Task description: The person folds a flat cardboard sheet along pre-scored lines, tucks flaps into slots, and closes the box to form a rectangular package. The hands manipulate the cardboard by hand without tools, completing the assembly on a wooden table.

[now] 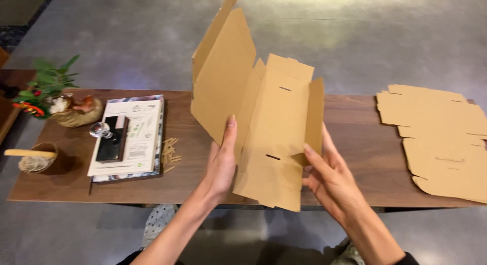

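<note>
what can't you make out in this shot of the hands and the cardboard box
Head view, all of it:
- Left hand: palm hidden, only its back shows, thumb on the cardboard box.
- Right hand: fingertips hidden behind the box's side flap.
- Table behind the box: covered by its panels.
- Flat cardboard sheets: cut off by the right edge.
- Small pale sticks beside the books: too small to identify.

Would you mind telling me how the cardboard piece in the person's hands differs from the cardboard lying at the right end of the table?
The held cardboard blank is partly folded, its panels standing up; the stacked blanks lie flat and unfolded. The held one is gripped by the left hand and right hand; the stacked ones rest untouched on the wooden table. The held one shows two slots; the stacked ones show only notched edges. Both are plain brown die-cut card.
</note>
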